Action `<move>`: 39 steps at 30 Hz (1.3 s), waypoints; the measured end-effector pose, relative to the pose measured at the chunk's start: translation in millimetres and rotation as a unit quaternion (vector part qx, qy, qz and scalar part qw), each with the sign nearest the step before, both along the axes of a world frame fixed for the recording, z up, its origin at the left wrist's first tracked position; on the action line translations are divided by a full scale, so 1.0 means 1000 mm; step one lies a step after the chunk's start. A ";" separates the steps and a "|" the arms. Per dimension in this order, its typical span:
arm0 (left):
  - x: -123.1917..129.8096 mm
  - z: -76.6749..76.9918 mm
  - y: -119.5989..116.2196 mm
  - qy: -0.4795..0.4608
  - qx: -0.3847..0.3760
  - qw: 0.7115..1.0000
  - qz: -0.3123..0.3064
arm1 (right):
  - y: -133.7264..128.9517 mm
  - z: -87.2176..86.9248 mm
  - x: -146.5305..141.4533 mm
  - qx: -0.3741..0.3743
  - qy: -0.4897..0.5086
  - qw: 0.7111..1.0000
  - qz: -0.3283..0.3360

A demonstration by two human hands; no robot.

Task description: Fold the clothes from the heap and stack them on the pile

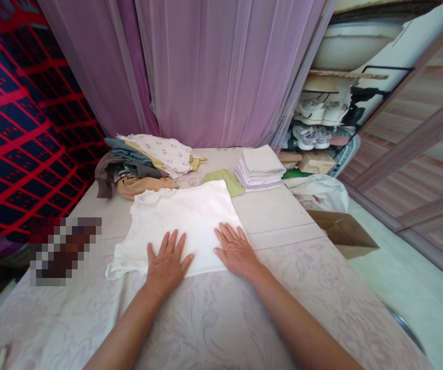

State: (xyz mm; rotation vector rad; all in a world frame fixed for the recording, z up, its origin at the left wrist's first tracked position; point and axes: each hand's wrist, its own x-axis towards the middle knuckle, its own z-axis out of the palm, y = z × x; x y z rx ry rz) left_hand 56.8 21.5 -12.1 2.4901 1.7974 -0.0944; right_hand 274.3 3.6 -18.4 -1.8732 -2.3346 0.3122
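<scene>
A white sleeveless-looking garment (190,216) lies spread out on the patterned cloth of the table or bed (214,329). My left hand (167,262) rests flat on its lower part, fingers spread and pointing away from me. Near the garment's right edge, my right hand (237,249) also lies flat, its fingers slightly apart. Neither hand grips anything. Just beyond the garment is a green folded cloth (225,181), beside a stack of folded white and lilac cloths (260,167).
A heap of mixed clothes (140,164) sits at the back left. Purple curtains (221,72) hang behind. At right are a shoe rack (371,92), a plastic bag (321,190) and a cardboard box (343,228). A pixelated patch covers something at left.
</scene>
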 end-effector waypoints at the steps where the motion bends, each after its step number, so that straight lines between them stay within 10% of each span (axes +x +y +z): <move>1: -0.001 0.001 0.000 0.002 -0.006 1.000 0.000 | -0.004 0.000 0.010 -0.007 -0.011 1.000 -0.019; 9: -0.011 0.009 0.004 0.005 -0.019 1.000 -0.011 | -0.012 -0.003 0.029 -0.003 -0.050 0.997 -0.066; 17: -0.092 0.016 0.029 -0.012 -0.016 0.998 0.061 | -0.010 -0.015 0.033 0.041 -0.034 0.996 -0.066; 24: -0.143 0.017 0.012 -0.142 -0.008 0.984 -0.110 | -0.036 -0.020 0.059 0.103 0.088 0.991 0.011; 39: -0.157 0.018 0.006 -0.175 0.035 0.978 -0.110 | -0.049 -0.008 0.081 0.166 0.048 0.984 0.051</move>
